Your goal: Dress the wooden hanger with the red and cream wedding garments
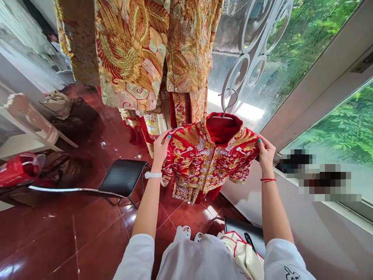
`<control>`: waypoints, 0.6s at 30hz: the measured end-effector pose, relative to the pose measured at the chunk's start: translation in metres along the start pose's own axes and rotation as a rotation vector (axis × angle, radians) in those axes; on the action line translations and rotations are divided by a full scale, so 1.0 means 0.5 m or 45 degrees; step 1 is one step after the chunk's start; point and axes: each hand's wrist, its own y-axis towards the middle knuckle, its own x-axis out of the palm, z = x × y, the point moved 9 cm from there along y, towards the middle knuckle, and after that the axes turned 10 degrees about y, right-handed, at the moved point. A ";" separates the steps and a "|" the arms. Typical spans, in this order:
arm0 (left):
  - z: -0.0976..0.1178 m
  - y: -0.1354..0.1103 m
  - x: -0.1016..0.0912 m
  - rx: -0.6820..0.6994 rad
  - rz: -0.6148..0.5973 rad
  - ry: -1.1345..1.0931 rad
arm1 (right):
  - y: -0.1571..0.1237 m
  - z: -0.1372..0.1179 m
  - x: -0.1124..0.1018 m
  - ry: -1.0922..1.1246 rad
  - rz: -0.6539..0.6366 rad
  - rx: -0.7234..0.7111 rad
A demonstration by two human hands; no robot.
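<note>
A red jacket (208,155) with dense gold and silver embroidery hangs in front of me on a hanger (229,101), its stand-up collar at the top and its front closed down the middle. My left hand (162,144) grips the jacket's shoulder on the left, thumb on the front of the cloth. On the opposite shoulder, my right hand (265,151) pinches the fabric the same way. The fingers behind the cloth are partly hidden. The hanger's hook rises above the collar, near a white scrolled metal grille (247,58).
Large gold-embroidered garments (131,58) hang close behind the jacket. A black chair (124,177) stands to the left on the red tiled floor (96,233). Another dark seat (244,229) with cream, red-edged cloth (244,252) is at lower right. A windowed wall (314,77) runs along the right.
</note>
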 end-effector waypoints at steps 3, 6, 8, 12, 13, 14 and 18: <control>-0.051 -0.094 -0.039 -0.107 0.355 0.065 | -0.093 0.043 -0.077 -0.079 0.328 0.014; -0.194 -0.307 -0.039 -0.775 0.705 0.057 | -0.291 0.198 -0.138 0.013 0.652 0.646; -0.294 -0.443 0.050 -1.286 0.465 -0.031 | -0.415 0.290 -0.104 0.060 0.499 0.990; -0.391 -0.552 0.221 -1.620 0.054 -0.206 | -0.570 0.413 -0.011 0.184 0.287 1.413; -0.408 -0.559 0.249 -1.672 -0.009 -0.234 | -0.589 0.434 0.003 0.200 0.289 1.467; -0.423 -0.565 0.269 -1.713 -0.054 -0.255 | -0.603 0.452 0.010 0.207 0.306 1.504; -0.461 -0.614 0.275 -1.785 -0.088 -0.274 | -0.652 0.500 -0.007 0.141 0.440 1.555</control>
